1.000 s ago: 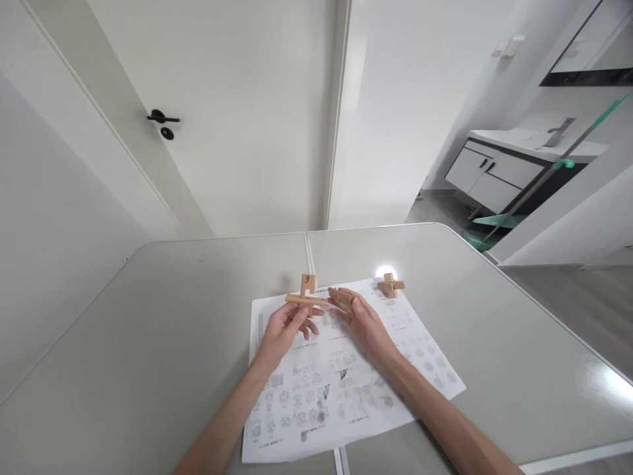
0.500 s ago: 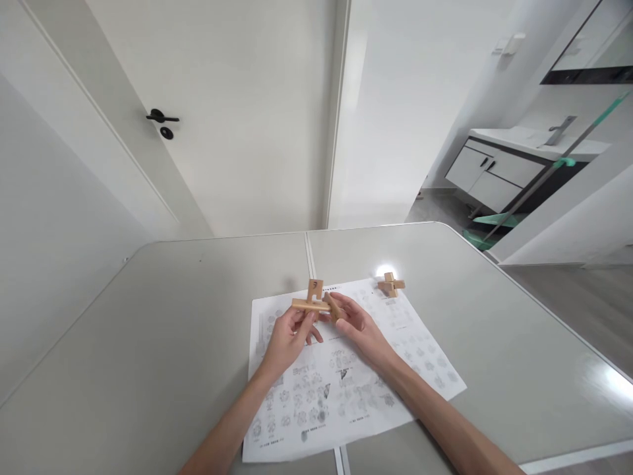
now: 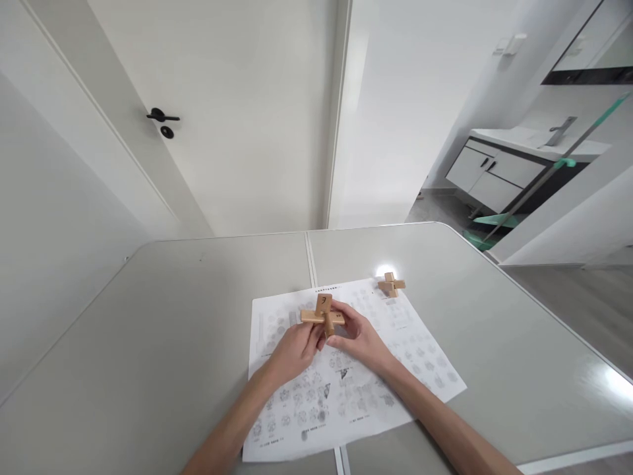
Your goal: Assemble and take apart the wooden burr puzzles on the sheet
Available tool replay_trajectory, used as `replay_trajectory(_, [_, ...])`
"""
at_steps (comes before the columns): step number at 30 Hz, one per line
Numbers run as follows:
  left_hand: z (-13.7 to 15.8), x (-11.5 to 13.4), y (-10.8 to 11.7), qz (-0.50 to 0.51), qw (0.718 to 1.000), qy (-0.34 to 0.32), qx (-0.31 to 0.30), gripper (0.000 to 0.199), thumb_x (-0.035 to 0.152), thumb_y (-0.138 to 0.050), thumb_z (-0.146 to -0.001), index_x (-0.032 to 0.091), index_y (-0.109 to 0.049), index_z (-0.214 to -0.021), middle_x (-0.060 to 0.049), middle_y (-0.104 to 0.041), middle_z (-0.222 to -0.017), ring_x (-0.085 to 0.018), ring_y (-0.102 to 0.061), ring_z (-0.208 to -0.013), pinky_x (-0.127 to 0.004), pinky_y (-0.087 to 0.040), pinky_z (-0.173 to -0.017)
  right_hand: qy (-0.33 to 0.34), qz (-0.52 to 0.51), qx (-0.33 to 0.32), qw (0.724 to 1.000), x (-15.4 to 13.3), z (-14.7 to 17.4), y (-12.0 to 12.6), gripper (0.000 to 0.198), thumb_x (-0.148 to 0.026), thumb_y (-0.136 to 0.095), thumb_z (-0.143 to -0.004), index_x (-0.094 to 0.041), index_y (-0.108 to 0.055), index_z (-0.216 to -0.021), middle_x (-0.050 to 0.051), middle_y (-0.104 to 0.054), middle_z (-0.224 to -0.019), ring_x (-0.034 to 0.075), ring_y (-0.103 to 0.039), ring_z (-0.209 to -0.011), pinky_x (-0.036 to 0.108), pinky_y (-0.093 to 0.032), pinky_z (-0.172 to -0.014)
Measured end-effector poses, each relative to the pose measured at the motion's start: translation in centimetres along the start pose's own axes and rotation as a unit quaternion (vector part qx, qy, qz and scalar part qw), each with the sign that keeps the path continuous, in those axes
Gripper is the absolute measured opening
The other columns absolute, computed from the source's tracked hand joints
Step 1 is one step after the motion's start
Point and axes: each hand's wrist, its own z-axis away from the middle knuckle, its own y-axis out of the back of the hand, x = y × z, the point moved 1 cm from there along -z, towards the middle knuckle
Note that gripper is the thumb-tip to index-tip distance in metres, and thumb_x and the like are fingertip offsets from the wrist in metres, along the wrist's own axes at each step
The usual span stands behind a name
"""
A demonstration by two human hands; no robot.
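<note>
Both hands grasp the cross (image 3: 322,316) above the sheet (image 3: 356,402): the left hand (image 3: 295,349) grips from below, the right hand (image 3: 363,338) holds the block (image 3: 330,327) pointing nearward. Over right, another cross (image 3: 391,285) rests at the paper's far edge.

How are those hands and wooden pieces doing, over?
Left hand, right hand: both gripping crossed wooden pieces. Held above printed sheet, dark mark showing. Second wooden cluster at sheet's far right corner, out of the way.
</note>
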Motion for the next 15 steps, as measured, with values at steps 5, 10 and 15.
replay_trajectory(5, [0.12,-0.14,-0.1,-0.003,1.0,-0.008,-0.01,0.029,0.03,-0.037,-0.102,0.022,-0.052,-0.078,0.0,-0.053,-0.069,-0.016,-0.044,-0.058,-0.029,-0.036,-0.058,0.014,0.012,0.005,1.0,-0.19,0.24,-0.15,0.073,-0.049,-0.088,-0.078,-0.035,-0.057,-0.144,0.007,-0.061,-0.14,0.03,-0.06,-0.13,0.05,-0.047,-0.114])
replay_trajectory(10, [0.33,-0.5,-0.37,0.02,1.0,-0.01,-0.008,0.022,0.034,-0.05,-0.097,0.023,-0.064,-0.086,-0.004,-0.062,-0.073,-0.023,-0.058,-0.068,-0.032,-0.045,-0.066,0.02,0.015,-0.014,1.0,-0.71,0.34,-0.45,0.069,-0.046,-0.09,-0.077,-0.035,-0.06,-0.139,0.007,-0.057,-0.143,0.03,-0.058,-0.132,0.048,-0.05,-0.112])
replay_trajectory(15, [0.35,-0.22,-0.4,0.003,1.0,-0.009,-0.004,0.027,0.031,-0.046,-0.099,0.022,-0.063,-0.08,-0.003,-0.063,-0.072,-0.02,-0.057,-0.063,-0.031,-0.044,-0.062,0.005,-0.002,0.006,1.0,-0.89,0.16,-0.46,0.082,-0.043,-0.092,-0.074,-0.036,-0.053,-0.145,0.008,-0.061,-0.141,0.032,-0.061,-0.127,0.05,-0.052,-0.109])
